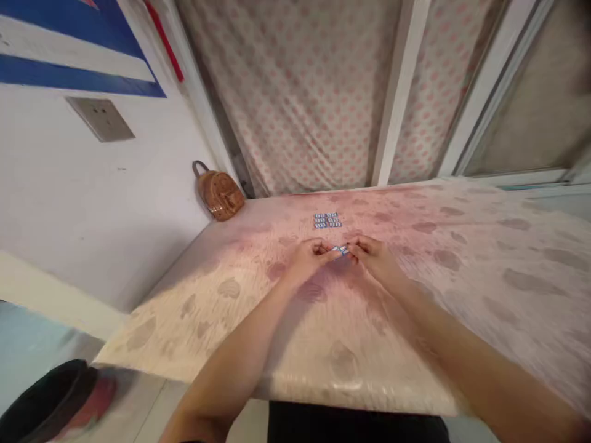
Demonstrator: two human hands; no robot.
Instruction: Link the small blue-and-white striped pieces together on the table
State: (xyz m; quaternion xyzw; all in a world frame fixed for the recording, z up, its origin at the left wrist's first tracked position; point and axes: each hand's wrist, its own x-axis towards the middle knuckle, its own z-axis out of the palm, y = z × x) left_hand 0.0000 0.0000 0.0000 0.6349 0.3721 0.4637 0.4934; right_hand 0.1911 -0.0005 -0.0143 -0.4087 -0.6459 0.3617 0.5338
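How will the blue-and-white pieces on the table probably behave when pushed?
These pieces look small, so probably light. They seem to lie flat, so rolling is unlikely. The tablecloth looks shiny, so they may slide.

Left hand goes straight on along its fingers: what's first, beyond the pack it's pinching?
Probably the right hand, which faces the left hand across the small blue-and-white pack. Heights are hard to compare from one view, so contact isn't certain.

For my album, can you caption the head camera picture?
Left hand and right hand hold a small blue-and-white item, near rows of similar items.
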